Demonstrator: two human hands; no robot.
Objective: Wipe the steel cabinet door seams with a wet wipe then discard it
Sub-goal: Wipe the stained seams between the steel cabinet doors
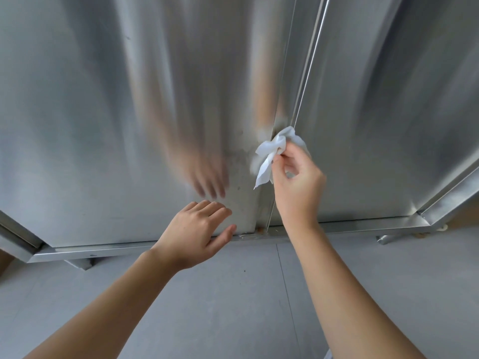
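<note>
Wet wipe (274, 151) pinched in right-hand fingers (286, 161) against door seam (298, 112); left fingers (210, 211) straight.

Brushed steel door (129, 112), soft wipe (272, 149)

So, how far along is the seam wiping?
Nothing clearly finished: smudges show beside the seam. In hand: the right hand pinches the wipe against the seam, low down; left hand open by the left door. Left: rest of seam, discarding.

Soft, even daylight; brushed steel doors (103, 112) show smeared reflections, and wide-angle distortion bows the edges.
</note>
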